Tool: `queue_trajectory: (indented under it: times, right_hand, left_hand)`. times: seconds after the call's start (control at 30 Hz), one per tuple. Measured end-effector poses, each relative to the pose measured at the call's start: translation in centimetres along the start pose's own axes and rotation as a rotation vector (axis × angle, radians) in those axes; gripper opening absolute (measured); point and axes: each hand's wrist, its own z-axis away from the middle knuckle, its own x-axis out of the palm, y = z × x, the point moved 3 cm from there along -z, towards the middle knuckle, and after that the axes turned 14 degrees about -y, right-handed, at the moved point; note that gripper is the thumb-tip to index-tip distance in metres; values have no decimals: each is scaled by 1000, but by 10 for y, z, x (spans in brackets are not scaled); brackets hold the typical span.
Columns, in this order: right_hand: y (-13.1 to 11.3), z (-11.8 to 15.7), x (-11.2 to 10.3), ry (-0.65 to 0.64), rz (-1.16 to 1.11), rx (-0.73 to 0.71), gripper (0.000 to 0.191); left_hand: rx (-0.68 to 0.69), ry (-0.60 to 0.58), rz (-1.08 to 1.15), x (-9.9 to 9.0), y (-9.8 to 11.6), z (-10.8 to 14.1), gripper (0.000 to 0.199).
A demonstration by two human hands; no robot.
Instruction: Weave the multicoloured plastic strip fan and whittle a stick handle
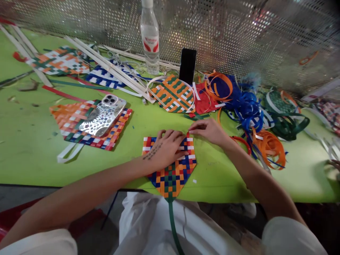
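Observation:
A woven mat of flat orange, blue, white, red and green strips (172, 182) lies in front of me, its pointed end at the table's near edge. From that point a long green strip (171, 216) hangs down over my lap. My left hand (168, 147) rests flat across the upper part of the weave, fingers stretched out, hiding much of it. At the weave's top right corner my right hand (203, 130) pinches a short red strip (188, 134) that sticks up between thumb and fingertips.
On the green table (106, 170), a patterned phone (102, 117) lies on another woven piece (71, 117) to the left. A water bottle (150, 39), a dark phone (187, 66) and more woven pieces line the back. Coiled strips (269, 148) are heaped at the right, before a perforated metal panel (212, 32).

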Motion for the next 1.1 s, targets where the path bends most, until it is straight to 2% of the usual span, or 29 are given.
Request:
queue_trajectory:
  times: [0.13, 0.27, 0.37, 0.57, 0.7, 0.9, 1.1]
  right_hand:
    - [9, 27, 7, 75, 72, -80, 18]
    - [7, 47, 19, 199, 347, -322, 13]
    - [5, 54, 32, 199, 531, -440, 18]
    - [9, 56, 44, 134, 633, -339, 23]
    - [14, 58, 44, 114, 683, -355, 24]
    - [12, 59, 40, 133, 805, -412, 48]
    - [6, 62, 47, 41, 875, -402, 71]
  left_hand:
    - [10, 46, -33, -4, 2, 2, 49]
    - [-26, 44, -57, -6, 6, 2, 47]
    - [-43, 17, -54, -6, 7, 2, 49]
    - [-39, 30, -33, -3, 5, 1, 50]
    - [-47, 33, -39, -3, 5, 1, 47]
    - [-50, 24, -67, -2, 6, 1, 47]
    - [-44, 17, -66, -4, 6, 1, 44]
